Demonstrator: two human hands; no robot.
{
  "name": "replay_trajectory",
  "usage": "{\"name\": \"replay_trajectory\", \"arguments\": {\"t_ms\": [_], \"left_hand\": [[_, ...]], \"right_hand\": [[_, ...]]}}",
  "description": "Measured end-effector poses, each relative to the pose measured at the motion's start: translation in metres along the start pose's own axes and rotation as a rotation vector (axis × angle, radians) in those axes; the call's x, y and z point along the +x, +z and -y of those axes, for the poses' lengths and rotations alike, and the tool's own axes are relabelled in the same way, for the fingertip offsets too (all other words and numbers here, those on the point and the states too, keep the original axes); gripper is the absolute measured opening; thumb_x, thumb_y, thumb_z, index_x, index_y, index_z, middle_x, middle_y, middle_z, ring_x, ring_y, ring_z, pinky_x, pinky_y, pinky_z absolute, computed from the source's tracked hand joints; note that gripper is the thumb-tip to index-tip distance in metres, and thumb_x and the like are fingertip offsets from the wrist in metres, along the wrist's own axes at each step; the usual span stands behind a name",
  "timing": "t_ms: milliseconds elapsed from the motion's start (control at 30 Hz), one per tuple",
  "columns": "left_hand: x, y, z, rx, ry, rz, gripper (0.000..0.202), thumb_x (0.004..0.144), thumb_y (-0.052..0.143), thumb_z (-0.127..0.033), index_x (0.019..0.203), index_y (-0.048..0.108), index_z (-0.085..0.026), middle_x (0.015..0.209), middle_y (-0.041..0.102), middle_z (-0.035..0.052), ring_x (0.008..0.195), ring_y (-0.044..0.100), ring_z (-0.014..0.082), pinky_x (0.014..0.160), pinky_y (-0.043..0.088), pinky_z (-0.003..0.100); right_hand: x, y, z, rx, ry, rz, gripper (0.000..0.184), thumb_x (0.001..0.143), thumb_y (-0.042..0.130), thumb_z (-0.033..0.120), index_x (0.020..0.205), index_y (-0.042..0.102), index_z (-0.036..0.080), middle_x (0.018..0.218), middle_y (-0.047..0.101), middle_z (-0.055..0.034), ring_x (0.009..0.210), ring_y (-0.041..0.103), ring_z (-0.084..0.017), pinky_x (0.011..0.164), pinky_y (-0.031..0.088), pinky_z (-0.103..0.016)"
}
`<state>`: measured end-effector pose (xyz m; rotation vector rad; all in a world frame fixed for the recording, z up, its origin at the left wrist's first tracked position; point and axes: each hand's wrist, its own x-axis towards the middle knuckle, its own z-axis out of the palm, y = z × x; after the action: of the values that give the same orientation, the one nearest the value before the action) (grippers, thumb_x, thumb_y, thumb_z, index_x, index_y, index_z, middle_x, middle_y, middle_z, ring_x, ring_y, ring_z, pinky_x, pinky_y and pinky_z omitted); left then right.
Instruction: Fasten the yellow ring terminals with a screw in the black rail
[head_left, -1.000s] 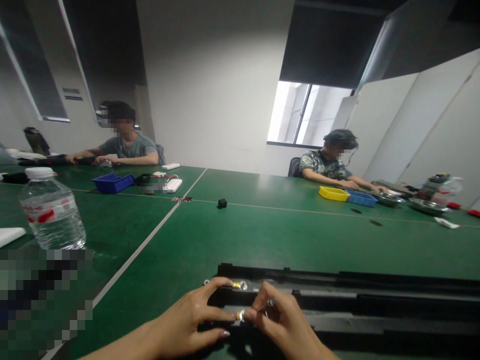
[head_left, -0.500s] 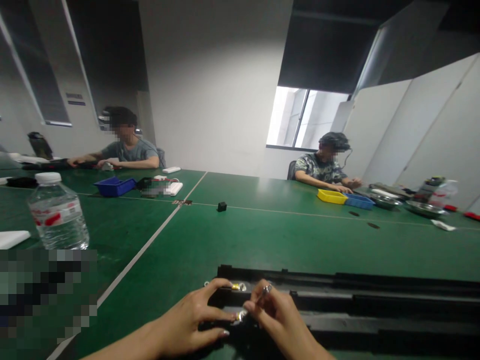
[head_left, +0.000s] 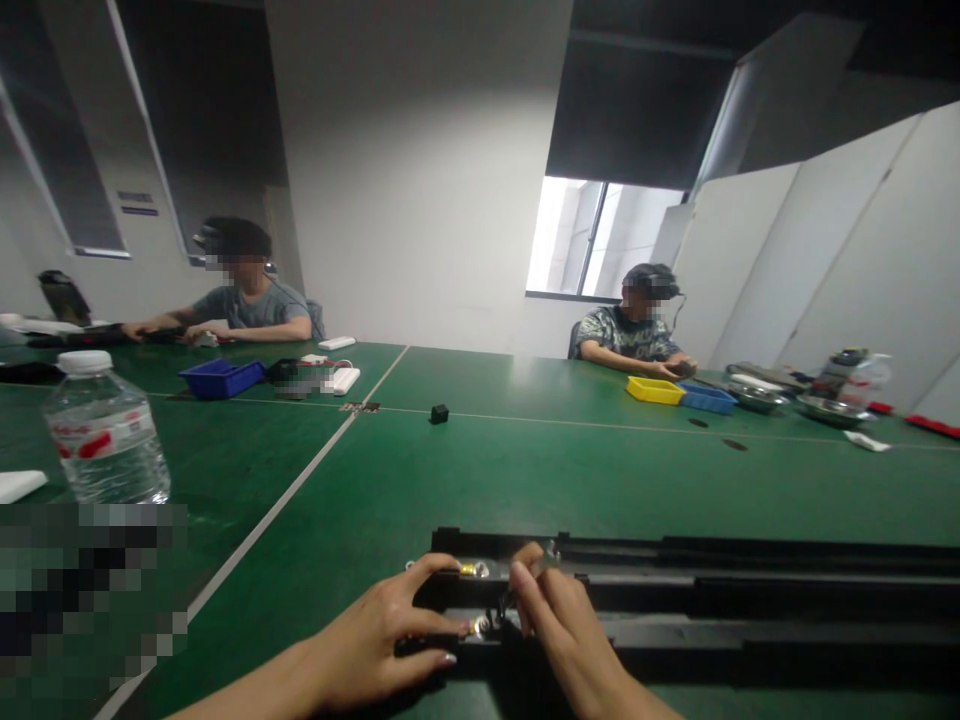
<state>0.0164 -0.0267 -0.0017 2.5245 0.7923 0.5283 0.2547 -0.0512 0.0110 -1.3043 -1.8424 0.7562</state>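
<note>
The left hand [head_left: 390, 620] has its fingers spread wide: the index reaches the far yellow-sleeved ring terminal [head_left: 474, 569], the middle finger touches the near yellow-sleeved ring terminal [head_left: 481, 627], and the thumb lies lower, at the near edge of the black channelled piece [head_left: 787, 597]. To its right, the right hand [head_left: 570, 620] is curled narrow around a small metal piece [head_left: 553, 549], whose bright end shows beyond the knuckles. A slim dark part [head_left: 502, 603] sits under its fingertips, beside the near terminal; I cannot tell whether it is pinched.

The green table [head_left: 637, 490] is crossed by pale seams. From the left there are a water bottle [head_left: 109, 435] with a white cap, a dark blue tray [head_left: 223, 384], a white block [head_left: 345, 381] near some wiring, and a small black cube [head_left: 439, 414]. Farther right, a yellow tray [head_left: 655, 393] stands against a lighter blue tray [head_left: 707, 400], with shiny metal bowls [head_left: 834, 411] beyond. One person in a grey shirt [head_left: 262, 312] sits at far left, another in a patterned shirt [head_left: 634, 335] at far right, below a window [head_left: 611, 235] with a dark blind. The lower left corner is pixelated.

The black channelled piece lies at the near right, running out past the right edge, with raised dark ridges and greyer troughs between. Both terminals sit at its left end, their rings silvery.
</note>
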Motion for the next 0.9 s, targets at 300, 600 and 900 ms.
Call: {"name": "replay_trajectory", "arguments": {"t_ms": [300, 600, 900], "left_hand": [[-0.002, 0.004, 0.005, -0.018, 0.045, -0.036, 0.036, 0.088, 0.066, -0.02, 0.121, 0.067, -0.033, 0.145, 0.039, 0.0055, 0.122, 0.053, 0.0293, 0.103, 0.045, 0.042], [-0.001, 0.003, 0.004, -0.016, 0.042, -0.036, 0.036, 0.088, 0.066, -0.02, 0.121, 0.067, -0.033, 0.146, 0.039, 0.0057, 0.121, 0.054, 0.0292, 0.103, 0.045, 0.042], [-0.001, 0.001, 0.002, -0.018, 0.026, -0.005, 0.037, 0.088, 0.066, -0.018, 0.122, 0.066, -0.033, 0.146, 0.038, 0.0054, 0.123, 0.052, 0.0294, 0.105, 0.043, 0.043]], "right_hand": [[-0.001, -0.006, 0.006, 0.019, -0.038, 0.106, 0.044, 0.1, 0.029, 0.05, 0.078, 0.052, 0.019, 0.068, 0.049, 0.0002, 0.065, 0.048, -0.015, 0.064, 0.037, -0.026], [-0.002, -0.009, 0.006, -0.021, -0.068, 0.147, 0.043, 0.099, 0.028, 0.05, 0.081, 0.053, 0.02, 0.078, 0.057, -0.0036, 0.073, 0.052, -0.018, 0.069, 0.041, -0.027], [-0.002, -0.01, 0.008, -0.034, -0.07, 0.16, 0.035, 0.099, 0.031, 0.042, 0.082, 0.053, 0.02, 0.08, 0.059, -0.0034, 0.075, 0.054, -0.018, 0.075, 0.042, -0.029]]}}
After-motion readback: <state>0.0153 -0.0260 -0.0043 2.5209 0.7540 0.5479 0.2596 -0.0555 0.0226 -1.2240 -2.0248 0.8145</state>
